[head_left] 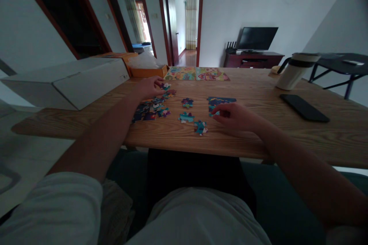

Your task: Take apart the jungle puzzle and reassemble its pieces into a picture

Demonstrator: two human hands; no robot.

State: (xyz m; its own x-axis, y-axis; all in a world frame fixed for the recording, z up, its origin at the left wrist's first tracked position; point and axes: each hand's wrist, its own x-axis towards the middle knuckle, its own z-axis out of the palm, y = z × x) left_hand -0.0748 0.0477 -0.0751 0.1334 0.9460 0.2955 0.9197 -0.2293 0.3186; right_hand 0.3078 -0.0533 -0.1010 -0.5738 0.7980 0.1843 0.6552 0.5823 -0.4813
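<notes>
Head view, 12 o'clock taken as straight ahead.

Item: jigsaw pieces (pixel 187 102), scattered on a wooden table (pixel 253 141) at about 12 o'clock. Judged light, stiff card, with tabs that could bend; best taken by the edges between finger and thumb.

Item: left hand (pixel 149 88), at 11 o'clock. Fingers were curled, tips at a loose piece (pixel 165 86); whether they gripped it could not be told. A jumbled patch (pixel 151 111) lay just below.

Item: right hand (pixel 234 116), at 1 o'clock. Fingers were bent, tips at the edge of a blue section (pixel 222 100); grip or release could not be told.

Also listed: white box (pixel 66 84) and orange box (pixel 149 71) at 10 o'clock, two picture cards (pixel 181 73) at 12, flask (pixel 296 71) and phone (pixel 304 108) at 2, monitor (pixel 257 38) beyond the table at 1.
</notes>
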